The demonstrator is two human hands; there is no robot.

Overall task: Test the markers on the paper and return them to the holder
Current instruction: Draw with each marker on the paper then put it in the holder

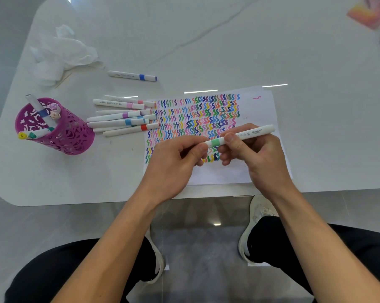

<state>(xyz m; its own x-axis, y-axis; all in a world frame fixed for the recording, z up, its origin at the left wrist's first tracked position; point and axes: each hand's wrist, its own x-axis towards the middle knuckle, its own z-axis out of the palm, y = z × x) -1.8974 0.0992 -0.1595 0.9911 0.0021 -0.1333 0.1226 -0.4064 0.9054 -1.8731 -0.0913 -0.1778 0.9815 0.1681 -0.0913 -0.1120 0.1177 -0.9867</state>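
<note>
The green-banded marker point(245, 134) is held level above the lower part of the paper point(261, 110), with its white barrel rising slightly to the right. The left hand point(173, 162) pinches the marker's left end between thumb and curled fingers, just beside the green band. That end is covered by the fingers, so it cannot be determined whether the cap is seated or the tip exposed. The right hand point(259, 154) grasps the barrel immediately right of the band, thumb on top and the remaining fingers curled beneath. The printed end of the barrel projects beyond this hand. The paper lies flat on the white table point(228, 40), near its front edge. Rows of short zigzag strokes in many colours cover most of its upper and left area, and one small pink stroke sits alone near the upper right corner. A group of loose markers point(123, 119) lies side by side on the table at the paper's left edge, some caps overlapping that edge. Left of this group, apart from the paper, stands the purple perforated holder point(60, 136) with several markers point(43, 112) inside, caps up. A blue-banded marker point(132, 75) lies alone on the table above the loose group. Crumpled white tissue point(60, 51) rests near the far left corner. Below the table edge, white shoes point(261, 211) and black trousers are visible.
</note>
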